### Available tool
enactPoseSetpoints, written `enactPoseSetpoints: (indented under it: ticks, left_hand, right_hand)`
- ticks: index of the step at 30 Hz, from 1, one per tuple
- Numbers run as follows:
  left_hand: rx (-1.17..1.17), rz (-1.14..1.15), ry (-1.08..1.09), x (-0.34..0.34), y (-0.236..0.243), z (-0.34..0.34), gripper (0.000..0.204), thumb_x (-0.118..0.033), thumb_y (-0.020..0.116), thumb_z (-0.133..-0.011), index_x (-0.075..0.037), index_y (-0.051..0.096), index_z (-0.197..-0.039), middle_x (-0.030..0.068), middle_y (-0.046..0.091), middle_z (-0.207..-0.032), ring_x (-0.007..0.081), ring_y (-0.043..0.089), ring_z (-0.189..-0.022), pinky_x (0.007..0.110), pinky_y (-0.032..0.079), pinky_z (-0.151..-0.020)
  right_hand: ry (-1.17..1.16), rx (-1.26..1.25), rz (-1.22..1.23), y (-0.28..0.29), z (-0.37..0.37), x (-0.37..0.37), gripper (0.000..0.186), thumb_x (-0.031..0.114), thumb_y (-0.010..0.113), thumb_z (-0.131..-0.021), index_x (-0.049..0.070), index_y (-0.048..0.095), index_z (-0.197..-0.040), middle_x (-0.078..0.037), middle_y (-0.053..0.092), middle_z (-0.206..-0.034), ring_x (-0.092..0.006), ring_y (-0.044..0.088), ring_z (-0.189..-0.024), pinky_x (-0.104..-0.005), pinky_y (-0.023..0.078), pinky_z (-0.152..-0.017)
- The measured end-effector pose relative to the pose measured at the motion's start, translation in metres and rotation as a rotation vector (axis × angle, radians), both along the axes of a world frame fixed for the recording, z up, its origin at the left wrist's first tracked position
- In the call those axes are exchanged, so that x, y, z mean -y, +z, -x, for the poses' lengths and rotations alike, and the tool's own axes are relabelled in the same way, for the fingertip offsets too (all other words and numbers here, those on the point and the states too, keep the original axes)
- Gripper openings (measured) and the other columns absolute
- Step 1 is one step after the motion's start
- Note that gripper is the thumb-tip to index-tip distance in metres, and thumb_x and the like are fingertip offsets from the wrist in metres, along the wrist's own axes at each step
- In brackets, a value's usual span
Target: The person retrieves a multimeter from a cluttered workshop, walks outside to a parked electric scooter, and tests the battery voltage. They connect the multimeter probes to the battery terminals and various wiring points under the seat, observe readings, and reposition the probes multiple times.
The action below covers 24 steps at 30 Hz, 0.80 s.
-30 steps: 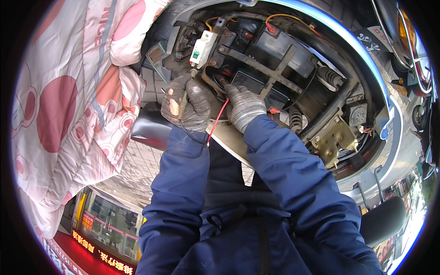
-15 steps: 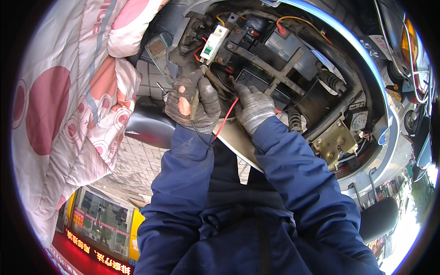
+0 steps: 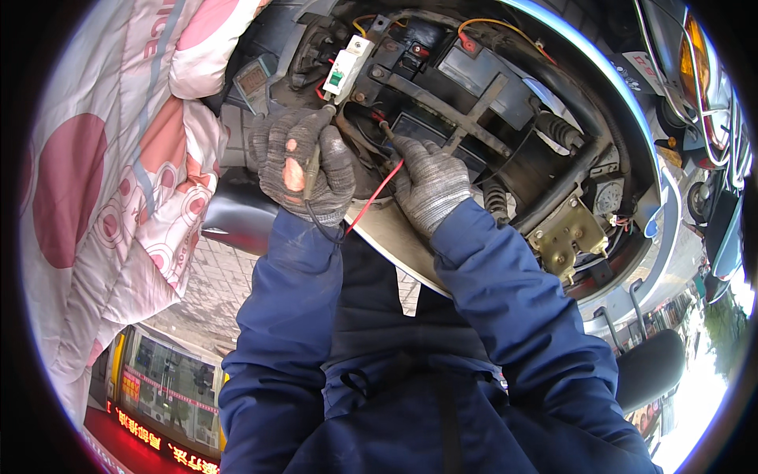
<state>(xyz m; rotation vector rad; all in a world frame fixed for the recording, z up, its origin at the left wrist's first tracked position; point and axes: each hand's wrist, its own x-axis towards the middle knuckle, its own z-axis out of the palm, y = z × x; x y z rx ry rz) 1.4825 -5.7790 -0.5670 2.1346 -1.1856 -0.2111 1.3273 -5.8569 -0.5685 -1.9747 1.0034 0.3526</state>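
Left hand (image 3: 304, 162) clamped on black probe (image 3: 314, 162); right hand (image 3: 430, 186) pinches red probe (image 3: 387, 134) at battery (image 3: 426, 130). Risk: tip slips, shorts terminal against metal bracket (image 3: 450, 103).

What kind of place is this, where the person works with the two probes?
Probably a street-side scooter repair spot outdoors. The hands work in an open scooter battery compartment, a paved sidewalk lies below, and a shop sign glows nearby.
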Motion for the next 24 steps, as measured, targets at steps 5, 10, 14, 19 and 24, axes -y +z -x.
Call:
enactPoseSetpoints:
  ticks: [5, 10, 14, 19, 24]
  left_hand:
    - [-0.031, 0.041, 0.018, 0.001, -0.005, 0.002, 0.022, -0.015, 0.049, -0.092, 0.002, 0.062, -0.094, 0.0149, 0.062, -0.091, 0.0289, 0.058, -0.086, 0.039, 0.047, -0.079]
    - [-0.029, 0.03, 0.014, -0.001, -0.006, 0.002, 0.023, -0.018, 0.049, -0.092, 0.002, 0.06, -0.093, 0.0146, 0.063, -0.092, 0.0281, 0.058, -0.086, 0.039, 0.047, -0.079]
    - [-0.025, 0.051, 0.006, -0.001, -0.008, 0.001, 0.023, -0.018, 0.048, -0.093, 0.002, 0.06, -0.094, 0.0144, 0.063, -0.093, 0.0275, 0.058, -0.087, 0.04, 0.047, -0.081]
    - [-0.016, 0.031, 0.005, -0.001, -0.005, 0.002, 0.024, -0.02, 0.049, -0.093, 0.001, 0.059, -0.095, 0.0146, 0.063, -0.093, 0.0281, 0.058, -0.088, 0.04, 0.046, -0.082]
    - [0.004, -0.003, 0.011, 0.002, -0.003, 0.003, 0.026, -0.022, 0.048, -0.093, 0.001, 0.059, -0.096, 0.015, 0.063, -0.093, 0.029, 0.058, -0.087, 0.041, 0.046, -0.082]
  right_hand:
    - [-0.004, 0.088, 0.085, 0.002, 0.001, -0.001, 0.035, 0.014, 0.059, -0.082, 0.009, 0.058, -0.117, -0.021, 0.062, -0.099, -0.0396, 0.062, -0.086, -0.0482, 0.05, -0.074]
    - [-0.029, 0.061, 0.034, -0.004, 0.001, -0.005, 0.035, 0.016, 0.059, -0.083, 0.009, 0.059, -0.117, -0.02, 0.061, -0.096, -0.039, 0.061, -0.085, -0.0482, 0.049, -0.074]
    - [-0.019, 0.087, 0.049, -0.005, 0.004, -0.004, 0.035, 0.016, 0.059, -0.083, 0.009, 0.059, -0.117, -0.019, 0.061, -0.096, -0.0386, 0.061, -0.085, -0.0476, 0.049, -0.074]
    - [-0.025, 0.124, 0.041, -0.002, 0.01, -0.004, 0.031, 0.015, 0.06, -0.083, 0.008, 0.06, -0.113, -0.019, 0.062, -0.094, -0.0381, 0.061, -0.084, -0.0466, 0.05, -0.072]
    - [-0.064, 0.201, 0.096, 0.007, 0.015, -0.001, 0.027, 0.013, 0.061, -0.082, 0.008, 0.061, -0.108, -0.018, 0.063, -0.09, -0.0377, 0.062, -0.077, -0.0458, 0.05, -0.067]
